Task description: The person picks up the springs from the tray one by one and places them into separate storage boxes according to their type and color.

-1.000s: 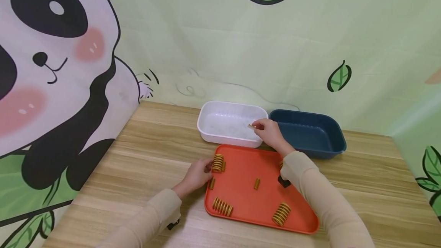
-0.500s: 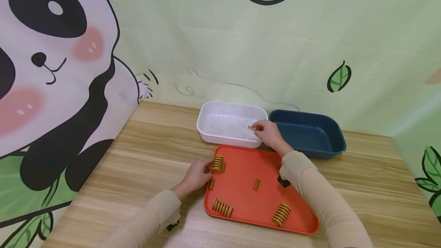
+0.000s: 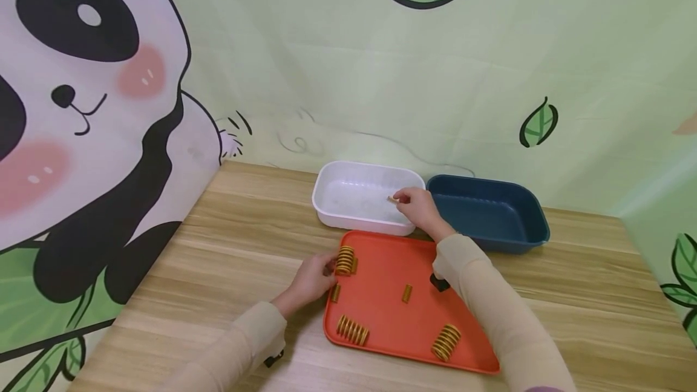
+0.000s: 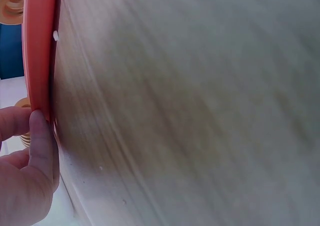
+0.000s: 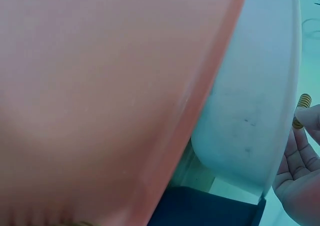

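Observation:
My right hand point(image 3: 415, 205) pinches a small yellow spring point(image 3: 391, 199) over the near right part of the white bin point(image 3: 332, 215); the right wrist view shows the spring point(image 5: 301, 109) at my fingertips beyond the bin's rim point(image 5: 260, 100). My left hand point(image 3: 313, 277) grips the left edge of the orange tray point(image 3: 381, 307), beside a large yellow spring point(image 3: 345, 259). In the left wrist view my fingers point(image 4: 42, 151) press against the tray's rim point(image 4: 39, 50). Several more yellow springs, large and small, lie on the tray.
A dark blue bin point(image 3: 490, 213) stands right of the white one, both behind the tray. Everything rests on a wooden table point(image 3: 218, 247) set in a corner of green walls with a panda picture point(image 3: 81, 126) on the left.
My right hand has carried the small spring slightly left and farther over the white bin. The left hand stays on the tray's edge.

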Demonstrator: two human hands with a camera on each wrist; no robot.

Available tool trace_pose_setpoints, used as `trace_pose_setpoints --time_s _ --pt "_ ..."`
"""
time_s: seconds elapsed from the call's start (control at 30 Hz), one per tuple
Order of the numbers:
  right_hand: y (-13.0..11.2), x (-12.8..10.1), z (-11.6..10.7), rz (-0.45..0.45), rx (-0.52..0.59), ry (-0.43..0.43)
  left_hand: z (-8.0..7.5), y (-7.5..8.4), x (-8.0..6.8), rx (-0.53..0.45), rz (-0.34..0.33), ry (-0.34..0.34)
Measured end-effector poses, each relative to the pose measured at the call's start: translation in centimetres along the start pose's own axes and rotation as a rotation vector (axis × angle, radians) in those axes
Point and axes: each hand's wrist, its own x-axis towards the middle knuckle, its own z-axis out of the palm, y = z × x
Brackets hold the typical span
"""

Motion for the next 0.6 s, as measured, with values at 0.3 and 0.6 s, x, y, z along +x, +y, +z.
trace_pose_setpoints --time_s 0.3,0.6 --pt "0.3 0.6 0.8 0.028 -0.007 -0.013 0.0 0.0 0.0 0.014 -0.003 -0.003" --pt "0.5 1.5 1.2 0.044 0.008 -0.017 0.1 -0.1 -0.1 0.044 -0.001 0.016"
